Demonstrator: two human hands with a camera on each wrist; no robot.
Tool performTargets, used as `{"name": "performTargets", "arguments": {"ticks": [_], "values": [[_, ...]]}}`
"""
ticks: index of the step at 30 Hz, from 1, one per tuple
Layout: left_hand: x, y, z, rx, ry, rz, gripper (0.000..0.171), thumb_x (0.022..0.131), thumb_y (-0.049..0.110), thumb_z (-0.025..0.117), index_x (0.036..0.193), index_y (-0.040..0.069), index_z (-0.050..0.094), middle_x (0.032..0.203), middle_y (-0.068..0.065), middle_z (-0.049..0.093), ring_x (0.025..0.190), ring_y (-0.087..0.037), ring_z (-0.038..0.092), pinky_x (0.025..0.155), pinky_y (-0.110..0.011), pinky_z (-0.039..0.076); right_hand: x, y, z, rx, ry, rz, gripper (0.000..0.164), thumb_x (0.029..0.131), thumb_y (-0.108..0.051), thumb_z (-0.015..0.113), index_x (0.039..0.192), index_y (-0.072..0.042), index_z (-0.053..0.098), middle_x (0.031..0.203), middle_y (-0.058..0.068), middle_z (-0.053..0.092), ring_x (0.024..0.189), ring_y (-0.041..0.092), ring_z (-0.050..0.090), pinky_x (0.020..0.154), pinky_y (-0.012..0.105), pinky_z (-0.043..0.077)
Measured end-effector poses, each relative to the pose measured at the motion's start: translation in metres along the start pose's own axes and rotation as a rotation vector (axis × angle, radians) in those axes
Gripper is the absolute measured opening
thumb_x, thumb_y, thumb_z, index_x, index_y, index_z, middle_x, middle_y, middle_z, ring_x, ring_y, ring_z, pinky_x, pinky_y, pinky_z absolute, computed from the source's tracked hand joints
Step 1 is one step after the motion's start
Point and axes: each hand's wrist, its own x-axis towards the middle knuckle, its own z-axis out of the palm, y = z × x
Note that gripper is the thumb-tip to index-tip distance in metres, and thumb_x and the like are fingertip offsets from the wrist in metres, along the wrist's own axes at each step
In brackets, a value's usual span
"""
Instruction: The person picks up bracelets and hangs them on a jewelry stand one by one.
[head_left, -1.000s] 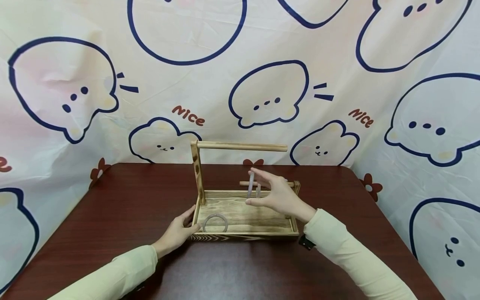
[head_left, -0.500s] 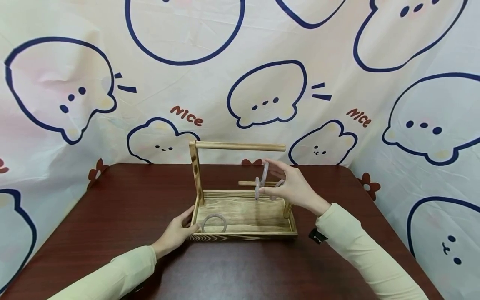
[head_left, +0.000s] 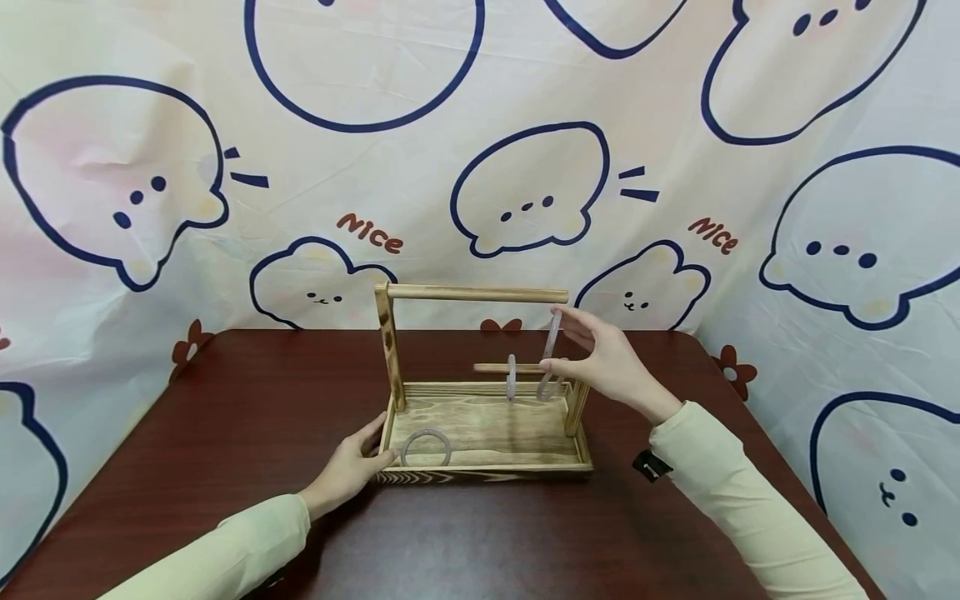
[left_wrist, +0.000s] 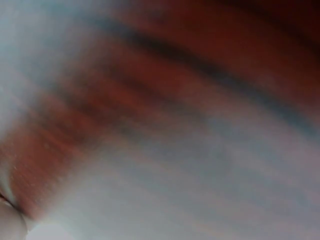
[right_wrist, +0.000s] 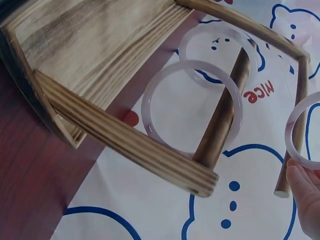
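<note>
My right hand [head_left: 611, 360] pinches a pale translucent bangle [head_left: 552, 335] between thumb and fingers, just below the free right end of the upper rod [head_left: 480, 293] of a wooden bangle stand [head_left: 487, 427]. Around the lower rod [head_left: 491, 367] hang two similar bangles, one nearer its tip [head_left: 512, 379] and one by the thumb. In the right wrist view, the held bangle [right_wrist: 289, 131] overlaps the upper rod, apart from a hanging bangle [right_wrist: 146, 107]. Another bangle [head_left: 449, 450] lies in the tray's front left corner. There my left hand [head_left: 347, 468] grips the tray's left end.
The stand's tall left post [head_left: 390, 350] and short right post [head_left: 575, 408] rise from the tray. Beneath is a dark red-brown table [head_left: 480, 537]. A printed cloth [head_left: 420, 175] closes off the back and sides. The left wrist view is mostly blurred.
My right hand has moved right and slightly up with its bangle, from over the tray's middle to the upper rod's end. The hanging bangles now show more. My left hand keeps its place.
</note>
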Motion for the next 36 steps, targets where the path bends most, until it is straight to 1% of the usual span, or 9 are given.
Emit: {"name": "performTargets", "arguments": {"ticks": [5,11,17,21,28,36], "values": [[0.0,-0.001,0.0,-0.006,-0.001,0.003,0.071,0.09,0.007,0.056,0.147,0.005,0.013,0.15,-0.021,0.016,0.13,-0.036,0.034,0.086,-0.019,0.045,0.0,0.003,-0.006,0.018,0.009,0.015,0.085,0.074,-0.04,0.074,0.143,-0.017,0.032,0.142,0.006,0.042,0.13,0.023,0.04,0.104,0.04,0.035],[0.0,0.0,0.0,-0.013,0.0,0.006,0.071,0.09,0.006,0.056,0.147,0.005,0.013,0.15,-0.022,0.017,0.129,-0.036,0.035,0.085,-0.019,0.045,0.001,0.008,-0.015,0.011,0.024,0.02,0.083,0.075,-0.04,0.073,0.143,-0.02,0.032,0.143,0.005,0.039,0.131,0.022,0.039,0.105,0.039,0.035],[-0.001,0.0,0.001,-0.011,-0.001,0.008,0.071,0.09,0.006,0.056,0.147,0.004,0.013,0.149,-0.022,0.018,0.128,-0.036,0.037,0.085,-0.02,0.046,0.004,0.011,-0.022,-0.022,0.036,0.061,0.086,0.074,-0.045,0.073,0.145,-0.021,0.028,0.145,0.006,0.036,0.131,0.024,0.039,0.105,0.041,0.034],[-0.001,0.0,0.001,-0.011,0.002,0.013,0.071,0.09,0.006,0.056,0.147,0.004,0.013,0.15,-0.022,0.018,0.127,-0.037,0.037,0.084,-0.019,0.046,0.009,0.017,-0.026,-0.016,0.046,0.063,0.087,0.075,-0.043,0.073,0.145,-0.02,0.027,0.145,0.008,0.036,0.13,0.025,0.039,0.105,0.04,0.034],[-0.002,-0.001,0.001,-0.023,-0.007,0.012,0.07,0.09,0.006,0.055,0.147,0.007,0.015,0.149,-0.022,0.021,0.125,-0.037,0.041,0.08,-0.021,0.048,0.019,0.021,-0.032,0.016,0.032,0.084,0.088,0.075,-0.042,0.073,0.146,-0.02,0.025,0.147,0.004,0.033,0.133,0.023,0.036,0.106,0.041,0.033],[-0.002,-0.001,0.001,-0.037,-0.007,0.024,0.069,0.09,0.005,0.055,0.147,0.007,0.016,0.149,-0.021,0.019,0.125,-0.036,0.042,0.077,-0.021,0.047,0.033,0.017,-0.036,0.041,0.024,0.089,0.084,0.074,-0.037,0.075,0.143,-0.02,0.031,0.146,0.006,0.035,0.132,0.024,0.038,0.105,0.043,0.033]]}}
